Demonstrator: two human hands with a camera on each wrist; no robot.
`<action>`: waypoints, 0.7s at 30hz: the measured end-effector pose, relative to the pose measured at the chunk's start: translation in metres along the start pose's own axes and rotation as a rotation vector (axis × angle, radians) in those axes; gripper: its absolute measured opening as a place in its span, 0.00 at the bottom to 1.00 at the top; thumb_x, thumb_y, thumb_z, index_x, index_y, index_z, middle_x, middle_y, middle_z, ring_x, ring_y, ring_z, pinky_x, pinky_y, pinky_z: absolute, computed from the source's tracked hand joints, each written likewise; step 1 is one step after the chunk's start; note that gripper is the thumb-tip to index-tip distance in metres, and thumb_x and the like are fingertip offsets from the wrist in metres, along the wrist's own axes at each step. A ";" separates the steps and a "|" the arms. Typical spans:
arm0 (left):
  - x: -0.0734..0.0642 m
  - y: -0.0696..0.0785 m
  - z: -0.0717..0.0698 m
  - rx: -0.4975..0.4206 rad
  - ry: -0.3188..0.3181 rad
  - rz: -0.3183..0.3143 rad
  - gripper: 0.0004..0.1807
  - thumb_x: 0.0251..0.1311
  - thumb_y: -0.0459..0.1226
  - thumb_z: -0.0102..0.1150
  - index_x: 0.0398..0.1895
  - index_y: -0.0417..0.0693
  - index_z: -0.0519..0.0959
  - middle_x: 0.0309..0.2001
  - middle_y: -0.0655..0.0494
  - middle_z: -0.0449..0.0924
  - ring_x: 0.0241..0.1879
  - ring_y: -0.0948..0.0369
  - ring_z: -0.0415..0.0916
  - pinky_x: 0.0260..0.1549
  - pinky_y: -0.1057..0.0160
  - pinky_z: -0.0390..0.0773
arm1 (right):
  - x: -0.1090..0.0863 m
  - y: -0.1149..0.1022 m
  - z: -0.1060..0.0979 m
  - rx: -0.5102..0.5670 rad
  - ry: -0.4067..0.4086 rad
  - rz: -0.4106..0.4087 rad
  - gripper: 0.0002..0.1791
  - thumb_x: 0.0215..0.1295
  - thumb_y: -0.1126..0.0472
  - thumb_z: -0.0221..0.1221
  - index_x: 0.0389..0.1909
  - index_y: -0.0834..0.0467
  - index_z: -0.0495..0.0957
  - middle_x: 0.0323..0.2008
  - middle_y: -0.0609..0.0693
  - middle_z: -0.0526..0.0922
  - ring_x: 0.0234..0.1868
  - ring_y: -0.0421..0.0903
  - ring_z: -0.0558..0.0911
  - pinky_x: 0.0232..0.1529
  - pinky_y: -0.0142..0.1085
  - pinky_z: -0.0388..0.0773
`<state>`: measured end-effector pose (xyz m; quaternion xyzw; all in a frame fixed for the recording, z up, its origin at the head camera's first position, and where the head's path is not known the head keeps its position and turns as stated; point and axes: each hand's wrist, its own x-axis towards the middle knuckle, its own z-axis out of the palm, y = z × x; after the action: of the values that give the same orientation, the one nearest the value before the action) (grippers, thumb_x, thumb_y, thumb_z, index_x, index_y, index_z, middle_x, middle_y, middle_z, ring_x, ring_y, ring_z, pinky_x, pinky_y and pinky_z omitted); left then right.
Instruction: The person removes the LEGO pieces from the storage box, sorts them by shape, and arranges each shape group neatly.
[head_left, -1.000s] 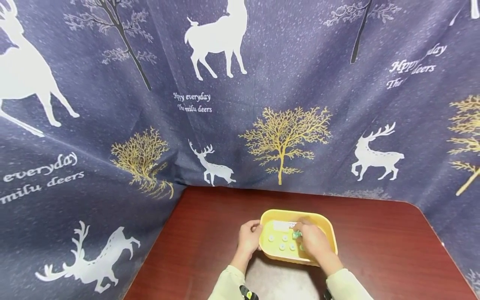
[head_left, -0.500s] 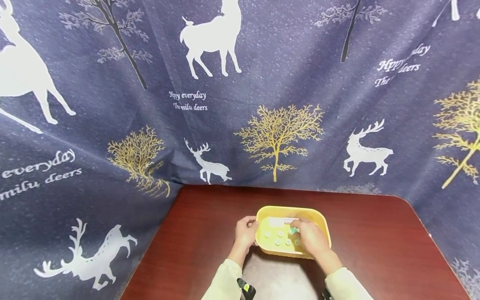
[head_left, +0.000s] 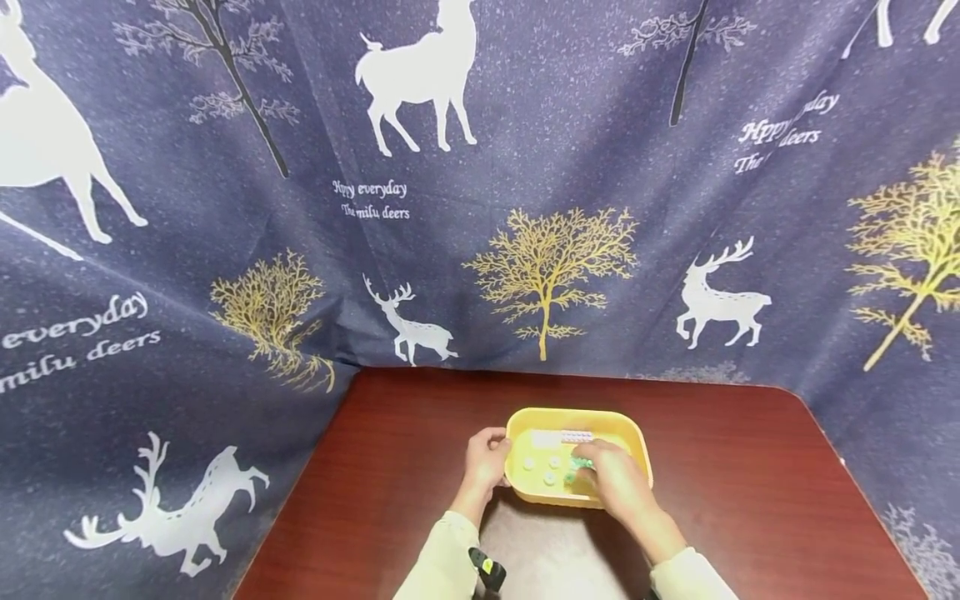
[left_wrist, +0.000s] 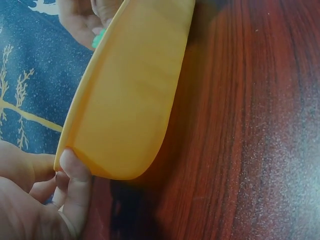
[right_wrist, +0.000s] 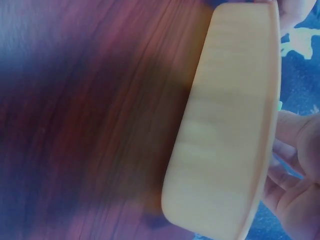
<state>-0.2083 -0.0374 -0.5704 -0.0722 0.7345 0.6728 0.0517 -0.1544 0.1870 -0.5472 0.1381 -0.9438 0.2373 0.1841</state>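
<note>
A yellow plastic basin (head_left: 543, 500) stands on the table, and my left hand (head_left: 486, 458) grips its left end. In the left wrist view the thumb of that left hand (left_wrist: 40, 195) presses the outer wall just below the rim. Inside the basin my right hand (head_left: 615, 479) reaches down, pinching a small green piece (head_left: 581, 462) at its fingertips; its shape is too small to tell. Several small white ring-like pieces (head_left: 550, 478) lie on the basin floor. Along the far inner side are a white block (head_left: 545, 438) and a patterned strip (head_left: 577, 436). The right palm covers part of the floor.
The red-brown wooden table (head_left: 420, 433) extends around the basin. A dark blue curtain (head_left: 450, 250) printed with deer and trees hangs behind it and along the left side. A pale glare patch (head_left: 555, 550) lies on the tabletop in front.
The view has turned slightly right, so everything sits further left. My right fingers have shifted a little inside the basin; more of the patterned strip shows, and green appears nearer the front rings.
</note>
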 end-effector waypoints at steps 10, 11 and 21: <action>0.000 0.001 -0.003 -0.024 -0.023 -0.005 0.18 0.69 0.31 0.57 0.60 0.34 0.77 0.39 0.45 0.76 0.23 0.54 0.77 0.09 0.64 0.80 | -0.007 -0.023 -0.010 0.029 0.020 -0.054 0.17 0.47 0.69 0.77 0.38 0.53 0.86 0.37 0.44 0.87 0.43 0.46 0.86 0.49 0.43 0.85; 0.000 0.001 -0.003 -0.025 -0.026 -0.001 0.18 0.69 0.31 0.57 0.60 0.33 0.77 0.39 0.44 0.76 0.23 0.54 0.78 0.09 0.64 0.80 | -0.008 -0.025 -0.011 0.029 0.022 -0.059 0.17 0.46 0.69 0.77 0.38 0.53 0.86 0.37 0.43 0.87 0.42 0.45 0.86 0.48 0.43 0.85; -0.001 0.002 -0.004 -0.021 -0.042 -0.011 0.18 0.70 0.31 0.57 0.60 0.33 0.76 0.42 0.37 0.78 0.25 0.51 0.80 0.09 0.66 0.79 | -0.020 -0.050 -0.017 0.055 0.050 -0.121 0.18 0.46 0.68 0.77 0.39 0.52 0.87 0.36 0.41 0.86 0.40 0.41 0.84 0.44 0.40 0.86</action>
<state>-0.2072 -0.0413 -0.5683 -0.0627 0.7255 0.6817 0.0703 -0.1142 0.1560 -0.5220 0.1939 -0.9219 0.2549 0.2178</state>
